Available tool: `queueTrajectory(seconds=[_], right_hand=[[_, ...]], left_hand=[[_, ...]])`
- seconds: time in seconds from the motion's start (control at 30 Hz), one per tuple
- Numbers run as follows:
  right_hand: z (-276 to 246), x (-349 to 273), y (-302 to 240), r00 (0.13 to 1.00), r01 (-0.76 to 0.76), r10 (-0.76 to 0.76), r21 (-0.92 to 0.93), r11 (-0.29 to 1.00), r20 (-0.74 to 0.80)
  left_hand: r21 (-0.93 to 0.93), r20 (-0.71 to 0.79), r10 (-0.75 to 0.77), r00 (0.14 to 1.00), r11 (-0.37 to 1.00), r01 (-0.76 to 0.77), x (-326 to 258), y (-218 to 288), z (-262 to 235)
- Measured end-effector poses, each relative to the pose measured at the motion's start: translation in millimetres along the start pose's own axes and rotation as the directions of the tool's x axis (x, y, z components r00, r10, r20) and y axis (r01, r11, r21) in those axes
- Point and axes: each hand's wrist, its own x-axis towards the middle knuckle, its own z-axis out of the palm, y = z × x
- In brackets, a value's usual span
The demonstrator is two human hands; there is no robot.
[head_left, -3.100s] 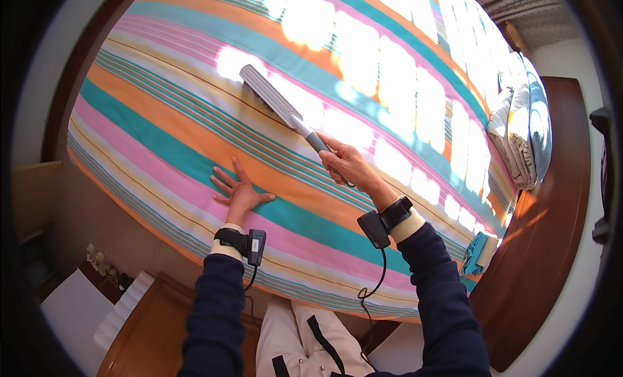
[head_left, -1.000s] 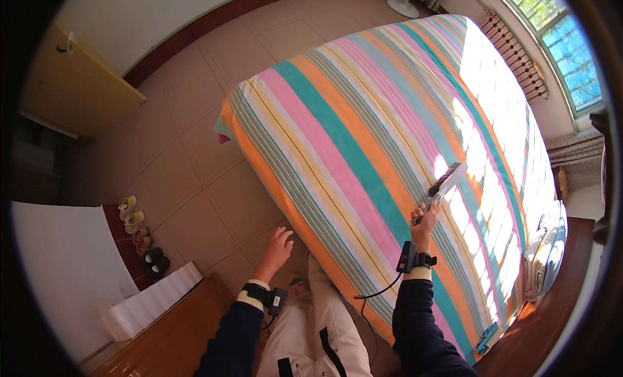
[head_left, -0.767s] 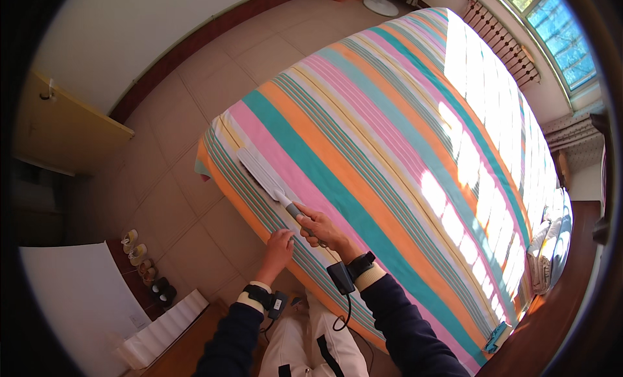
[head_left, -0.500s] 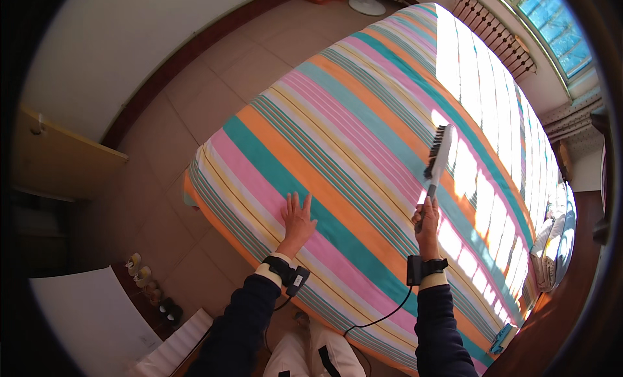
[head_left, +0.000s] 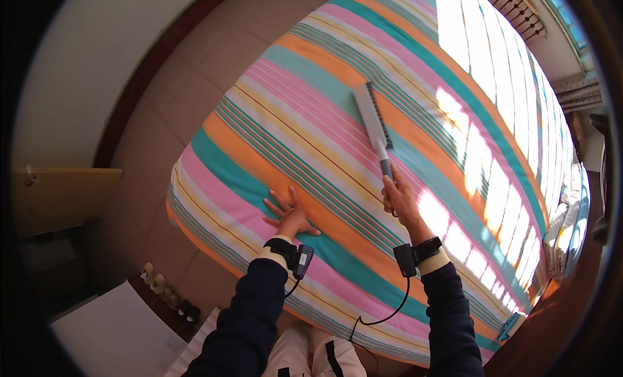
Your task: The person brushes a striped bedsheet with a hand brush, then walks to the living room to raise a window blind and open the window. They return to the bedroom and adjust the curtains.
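A long bed brush [head_left: 370, 115] with a grey-white back, dark bristles and a grey handle is in my right hand [head_left: 400, 198], whose fingers wrap round the handle. Its head lies over the striped bedsheet [head_left: 279, 143], bristles toward the right; whether they touch the cloth I cannot tell. My left hand [head_left: 290, 215] rests palm down with fingers spread on the green and orange stripes, left of and nearer than the brush. The sheet spreads over the whole bed in pink, orange, green and yellow bands. Both wrists carry black strapped devices with cables.
Folded bedding [head_left: 561, 237] sits at the bed's right end beside dark wood. Bright sunlight falls on the far right of the sheet. Several shoes [head_left: 170, 294] stand on the floor at the lower left, by a white panel [head_left: 120, 331]. A yellowish board [head_left: 61, 198] is at the left.
The brush has swung left and its bristles now face right instead of left. My right hand has moved left with it. My left hand has shifted slightly left, its fingers more spread.
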Motion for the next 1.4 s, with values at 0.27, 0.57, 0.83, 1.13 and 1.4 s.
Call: queueTrajectory(seconds=[0.27,0.57,0.83,1.13,1.4], right_hand=[[-110,32,-72,0.843,0.462,-0.33,0.26,0.848,-0.424],[-128,115,-93,0.831,0.294,-0.172,0.155,0.943,-0.529],[-4,160,-183,0.982,0.185,-0.186,-0.029,0.982,-0.019],[173,158,-101,0.931,0.058,0.035,-0.243,0.968,0.364],[171,50,-88,0.982,0.01,-0.035,0.139,0.99,0.183]], left_hand=[[0.02,0.016,-0.005,1.0,1.0,0.005,2,0,-3],[0.0,0.066,-0.013,0.998,1.0,0.013,13,-2,-2],[-0.007,0.065,0.037,0.997,0.999,-0.036,9,-5,-2],[-0.059,0.015,0.093,0.996,0.994,-0.092,7,-12,-3],[-0.158,-0.076,0.226,0.971,0.959,-0.235,6,-26,3]])
